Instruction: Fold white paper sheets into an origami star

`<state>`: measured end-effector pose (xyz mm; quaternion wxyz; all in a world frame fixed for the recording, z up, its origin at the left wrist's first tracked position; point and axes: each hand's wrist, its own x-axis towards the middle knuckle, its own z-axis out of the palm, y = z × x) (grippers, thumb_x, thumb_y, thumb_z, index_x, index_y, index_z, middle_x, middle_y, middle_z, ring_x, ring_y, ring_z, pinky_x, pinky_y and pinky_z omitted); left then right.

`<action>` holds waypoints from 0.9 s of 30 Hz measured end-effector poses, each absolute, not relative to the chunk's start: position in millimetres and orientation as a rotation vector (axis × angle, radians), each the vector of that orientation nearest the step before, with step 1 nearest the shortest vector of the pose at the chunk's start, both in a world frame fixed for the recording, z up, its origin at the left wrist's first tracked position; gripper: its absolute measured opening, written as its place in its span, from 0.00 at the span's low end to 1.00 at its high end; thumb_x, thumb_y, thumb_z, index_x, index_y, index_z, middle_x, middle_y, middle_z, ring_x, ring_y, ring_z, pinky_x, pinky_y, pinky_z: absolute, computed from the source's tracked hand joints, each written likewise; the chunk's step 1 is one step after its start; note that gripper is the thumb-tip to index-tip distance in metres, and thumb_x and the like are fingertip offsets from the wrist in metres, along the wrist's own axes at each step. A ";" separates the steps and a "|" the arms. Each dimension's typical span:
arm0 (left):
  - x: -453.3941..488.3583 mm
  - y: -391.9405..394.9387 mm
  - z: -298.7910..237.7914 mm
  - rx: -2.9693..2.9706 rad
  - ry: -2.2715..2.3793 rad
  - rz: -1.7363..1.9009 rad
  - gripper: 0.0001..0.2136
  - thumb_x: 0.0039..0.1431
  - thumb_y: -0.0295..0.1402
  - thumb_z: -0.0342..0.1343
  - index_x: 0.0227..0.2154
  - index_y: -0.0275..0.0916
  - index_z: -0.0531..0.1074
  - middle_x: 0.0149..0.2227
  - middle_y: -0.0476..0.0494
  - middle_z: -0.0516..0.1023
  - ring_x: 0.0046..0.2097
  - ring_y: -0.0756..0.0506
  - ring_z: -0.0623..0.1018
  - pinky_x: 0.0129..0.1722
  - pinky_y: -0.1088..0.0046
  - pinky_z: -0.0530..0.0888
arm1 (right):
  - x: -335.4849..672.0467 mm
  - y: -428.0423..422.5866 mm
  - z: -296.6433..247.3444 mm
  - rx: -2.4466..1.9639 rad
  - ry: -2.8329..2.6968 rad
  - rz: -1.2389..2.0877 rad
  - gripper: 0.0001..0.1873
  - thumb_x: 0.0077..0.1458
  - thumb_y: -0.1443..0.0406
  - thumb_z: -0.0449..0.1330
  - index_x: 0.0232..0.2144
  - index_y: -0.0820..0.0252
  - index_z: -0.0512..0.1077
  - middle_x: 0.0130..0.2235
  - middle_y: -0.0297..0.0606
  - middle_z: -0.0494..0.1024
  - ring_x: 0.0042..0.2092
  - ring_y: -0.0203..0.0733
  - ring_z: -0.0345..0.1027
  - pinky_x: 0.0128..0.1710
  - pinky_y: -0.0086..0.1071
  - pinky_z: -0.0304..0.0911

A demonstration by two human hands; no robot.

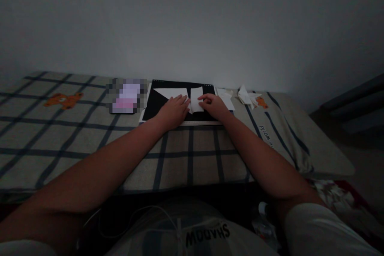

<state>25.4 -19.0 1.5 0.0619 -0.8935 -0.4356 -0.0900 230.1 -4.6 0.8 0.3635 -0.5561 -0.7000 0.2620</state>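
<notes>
A white sheet of paper (196,95), with a triangular left part and an upright strip at its right, lies on a black board (154,106). It looks folded; whether the two parts are one sheet is hard to tell in the dim light. My left hand (175,110) rests flat on the paper's middle, fingers stretched out and pressing down. At the strip's right edge, my right hand (213,105) has its thumb and index finger curled onto the paper. The palm and other fingers of that hand are partly hidden.
A phone with a lit, blurred screen (127,96) lies left of the board. To the right are more white paper (226,98) and a folded paper piece (246,97). Everything rests on a checked cloth (177,142) against a grey wall (192,20).
</notes>
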 end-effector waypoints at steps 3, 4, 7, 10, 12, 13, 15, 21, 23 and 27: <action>25.3 -19.2 4.1 -2.696 -1.269 -0.310 0.21 0.69 0.33 0.43 0.60 0.31 0.66 0.65 0.33 0.63 0.67 0.36 0.60 0.64 0.53 0.59 | 231.2 -3.2 -0.5 -1.438 -1.796 0.671 0.13 0.50 0.65 0.60 0.40 0.62 0.76 0.24 0.29 0.69 0.27 0.35 0.60 0.31 0.31 0.56; 25.4 -19.6 5.2 -2.701 -1.237 -0.317 0.20 0.69 0.33 0.44 0.58 0.32 0.68 0.64 0.34 0.65 0.66 0.37 0.62 0.64 0.54 0.59 | 231.5 -2.8 -0.9 -1.441 -1.793 0.665 0.13 0.50 0.65 0.60 0.39 0.62 0.76 0.24 0.29 0.69 0.27 0.36 0.61 0.31 0.31 0.56; 26.1 -21.4 7.7 -2.728 -1.214 -0.317 0.18 0.69 0.33 0.42 0.52 0.34 0.73 0.59 0.36 0.72 0.61 0.40 0.70 0.61 0.60 0.65 | 231.8 -2.5 -1.3 -1.445 -1.792 0.638 0.13 0.51 0.66 0.60 0.39 0.62 0.76 0.25 0.30 0.71 0.28 0.36 0.62 0.31 0.31 0.56; 27.0 -22.2 7.5 -2.743 -1.260 -0.305 0.18 0.69 0.33 0.41 0.54 0.35 0.71 0.56 0.37 0.74 0.58 0.41 0.72 0.56 0.64 0.70 | 231.5 -3.4 -0.2 -1.467 -1.791 0.613 0.13 0.51 0.64 0.60 0.39 0.62 0.76 0.25 0.30 0.71 0.27 0.35 0.62 0.30 0.31 0.56; 27.1 -21.4 5.8 -2.749 -1.257 -0.294 0.19 0.70 0.34 0.41 0.56 0.35 0.70 0.57 0.37 0.73 0.59 0.41 0.71 0.58 0.64 0.68 | 231.5 -4.3 1.0 -1.485 -1.799 0.601 0.13 0.51 0.63 0.60 0.39 0.62 0.77 0.23 0.29 0.69 0.26 0.35 0.60 0.29 0.31 0.55; 26.9 -20.8 4.8 -2.753 -1.247 -0.292 0.19 0.70 0.35 0.41 0.57 0.34 0.69 0.58 0.36 0.72 0.60 0.40 0.70 0.59 0.63 0.67 | 231.5 -4.7 1.5 -1.487 -1.809 0.596 0.13 0.51 0.63 0.60 0.39 0.62 0.77 0.23 0.29 0.68 0.25 0.35 0.59 0.29 0.31 0.54; 26.1 -19.9 3.1 -2.761 -1.223 -0.290 0.21 0.70 0.38 0.41 0.58 0.33 0.67 0.58 0.34 0.71 0.60 0.40 0.69 0.60 0.63 0.65 | 231.7 -5.4 2.3 -1.487 -1.827 0.585 0.14 0.51 0.64 0.60 0.40 0.62 0.77 0.22 0.28 0.68 0.25 0.35 0.58 0.29 0.31 0.54; 23.6 -20.4 5.5 -2.778 -1.180 -0.230 0.23 0.70 0.41 0.41 0.60 0.31 0.65 0.60 0.32 0.68 0.61 0.38 0.67 0.61 0.62 0.63 | 231.9 -6.7 3.2 -1.484 -1.871 0.581 0.15 0.50 0.66 0.58 0.40 0.62 0.77 0.22 0.28 0.67 0.25 0.34 0.56 0.28 0.31 0.53; 23.4 -20.7 7.0 -2.788 -1.175 -0.214 0.23 0.70 0.40 0.41 0.60 0.31 0.65 0.61 0.32 0.68 0.61 0.38 0.67 0.61 0.62 0.63 | 232.6 -6.9 3.3 -1.496 -1.905 0.577 0.15 0.49 0.67 0.58 0.41 0.62 0.77 0.21 0.28 0.66 0.24 0.35 0.55 0.28 0.31 0.52; 23.4 -20.6 6.9 -2.771 -1.189 -0.208 0.22 0.71 0.41 0.41 0.60 0.35 0.65 0.63 0.35 0.66 0.62 0.40 0.66 0.62 0.63 0.62 | 236.3 -5.8 3.3 -1.496 -1.904 0.545 0.16 0.46 0.70 0.56 0.38 0.61 0.78 0.20 0.28 0.65 0.25 0.36 0.55 0.28 0.31 0.52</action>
